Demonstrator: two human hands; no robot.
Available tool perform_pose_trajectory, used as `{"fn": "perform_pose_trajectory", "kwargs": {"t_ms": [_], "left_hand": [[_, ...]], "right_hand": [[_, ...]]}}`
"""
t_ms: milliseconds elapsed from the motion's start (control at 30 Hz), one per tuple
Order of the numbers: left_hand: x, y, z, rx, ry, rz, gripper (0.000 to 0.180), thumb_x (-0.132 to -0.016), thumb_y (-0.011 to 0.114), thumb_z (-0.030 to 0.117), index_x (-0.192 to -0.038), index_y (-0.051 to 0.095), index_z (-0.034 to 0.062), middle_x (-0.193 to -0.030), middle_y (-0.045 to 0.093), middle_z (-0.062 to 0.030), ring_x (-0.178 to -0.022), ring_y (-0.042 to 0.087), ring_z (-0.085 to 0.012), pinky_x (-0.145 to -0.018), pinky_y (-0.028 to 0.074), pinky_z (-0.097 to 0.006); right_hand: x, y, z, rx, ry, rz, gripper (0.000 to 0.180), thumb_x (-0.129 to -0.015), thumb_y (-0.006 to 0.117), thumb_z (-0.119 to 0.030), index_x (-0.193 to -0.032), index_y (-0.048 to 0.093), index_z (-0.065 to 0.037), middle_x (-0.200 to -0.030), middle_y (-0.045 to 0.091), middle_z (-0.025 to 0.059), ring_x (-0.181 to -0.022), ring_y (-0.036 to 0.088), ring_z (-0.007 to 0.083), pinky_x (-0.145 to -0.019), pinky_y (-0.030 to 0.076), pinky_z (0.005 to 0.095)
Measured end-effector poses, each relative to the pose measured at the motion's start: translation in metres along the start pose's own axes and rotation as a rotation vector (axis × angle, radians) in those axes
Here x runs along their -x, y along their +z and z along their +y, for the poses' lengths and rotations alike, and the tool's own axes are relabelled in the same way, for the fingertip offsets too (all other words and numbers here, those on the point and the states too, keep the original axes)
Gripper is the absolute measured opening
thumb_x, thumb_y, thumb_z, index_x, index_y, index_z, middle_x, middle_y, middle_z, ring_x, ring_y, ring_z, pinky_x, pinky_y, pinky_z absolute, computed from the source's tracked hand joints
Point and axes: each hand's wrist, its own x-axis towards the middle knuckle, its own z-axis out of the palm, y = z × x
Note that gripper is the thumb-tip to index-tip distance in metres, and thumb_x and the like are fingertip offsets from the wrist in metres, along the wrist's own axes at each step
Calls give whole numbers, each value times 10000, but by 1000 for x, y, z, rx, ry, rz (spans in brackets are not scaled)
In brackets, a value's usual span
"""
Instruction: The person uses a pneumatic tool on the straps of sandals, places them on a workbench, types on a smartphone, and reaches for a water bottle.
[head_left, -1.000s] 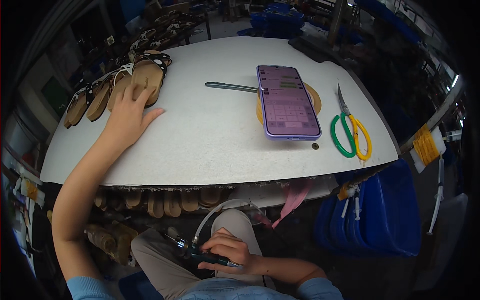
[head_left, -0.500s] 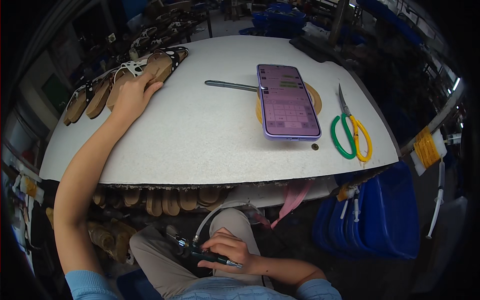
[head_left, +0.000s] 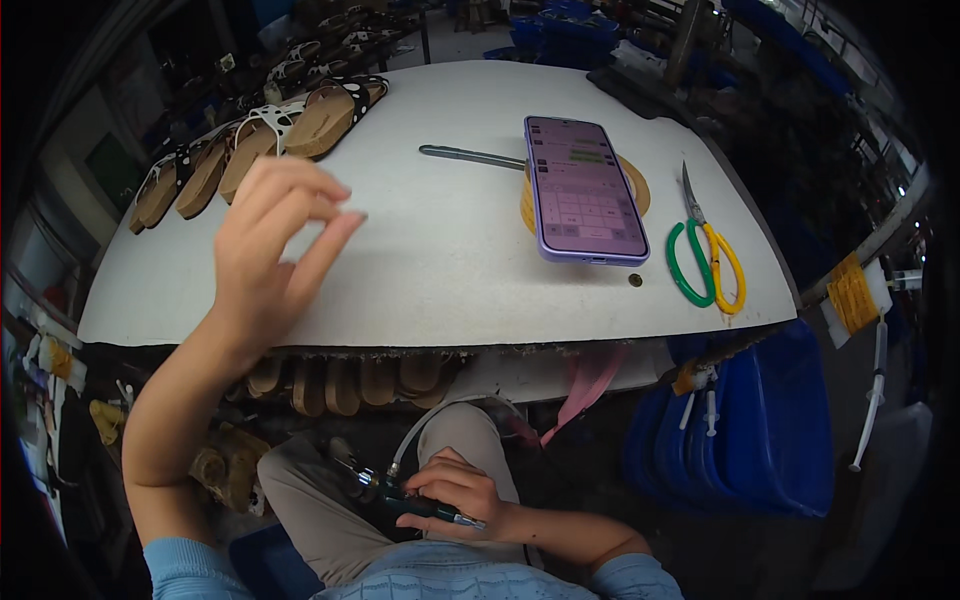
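My left hand (head_left: 270,240) hovers above the white table (head_left: 420,290) with fingers loosely apart, holding nothing. It is nearest to a row of brown sandals (head_left: 255,145) with dotted straps at the table's far left. My right hand (head_left: 455,495) rests in my lap below the table edge, closed around a dark pen-shaped tool (head_left: 400,497) with a thin hose attached.
A purple phone (head_left: 583,188) lies on a tan roll of tape at the table's middle right, with a grey pen (head_left: 470,155) beside it. Green-and-yellow scissors (head_left: 705,250) lie at the right edge. More soles sit under the table (head_left: 350,385). A blue bin (head_left: 760,430) stands at the right.
My left hand has let go of the sandals at the far left and pulled back toward me, lifted above the table. My right hand has stayed in my lap.
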Motion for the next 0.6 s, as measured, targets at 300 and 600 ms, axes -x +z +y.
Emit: {"fn": "perform_pose_trajectory", "kwargs": {"t_ms": [300,600], "left_hand": [[198,-6,72,334,-296,404,206,-1019,648,191,-918,579,24,-864,638,-95,-731,581,-194,-649,470,-304],[302,134,99,783,-1719,468,275,-991,742,236,-1065,607,8,-852,681,-72,-776,671,-134,-707,543,-260]], "right_hand": [[7,-4,-1,45,-44,130,358,-715,959,-179,-785,674,27,-923,708,136,-751,649,253,-736,506,365],[-1,1,-19,53,-64,-25,383,-765,926,-183,-862,639,52,-975,706,205,-758,658,299,-744,502,398]]}}
